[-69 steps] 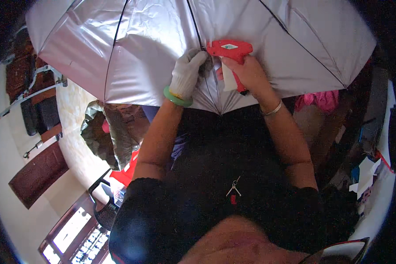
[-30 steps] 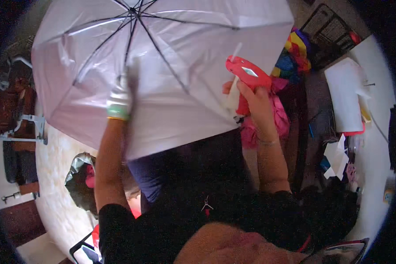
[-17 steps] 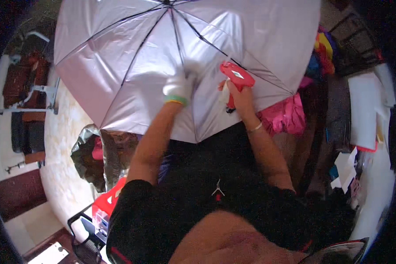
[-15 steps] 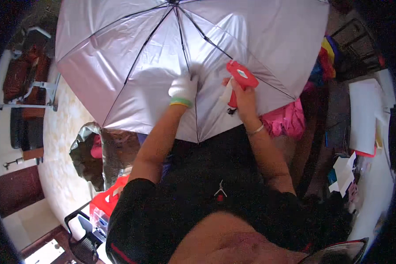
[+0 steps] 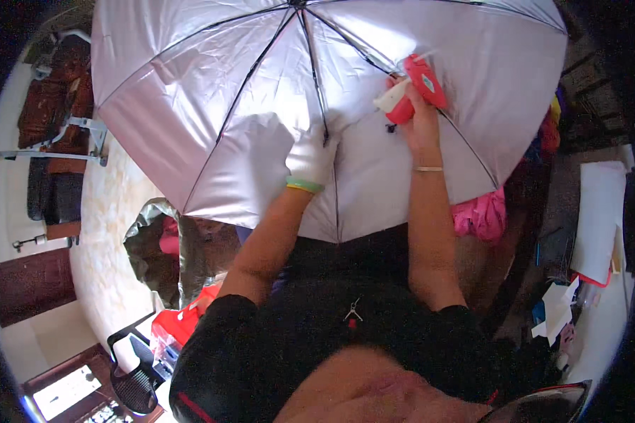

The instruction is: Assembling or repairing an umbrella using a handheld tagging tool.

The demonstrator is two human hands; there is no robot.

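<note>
A silvery-lilac umbrella point(image 5: 261, 162) is spread open before me, with its dark ribs and inner side showing. My left hand point(image 5: 309, 156), in a white glove with a green and yellow cuff, closes at a rib near the canopy's front edge; glare partly hides its fingers. My right hand point(image 5: 423, 123) is bare, with a thin bracelet at the wrist. It grips a red and white gun-shaped tool point(image 5: 425, 81), held tilted over the right part of the canopy near another rib. The tool's exact kind is unclear.
Pink shiny fabric point(image 5: 480, 215) lies under the umbrella's right edge. At left are an open silvery bag point(image 5: 152, 247), a red bag point(image 5: 180, 321) and a black mesh basket point(image 5: 134, 384). White sheets point(image 5: 600, 218) lie on the right, and a metal-framed stand point(image 5: 77, 134) is at far left.
My right hand has lifted the red and white tool farther away and to the right, turning it. The left hand has shifted slightly right and nearer; the umbrella sits a little farther right in view.
</note>
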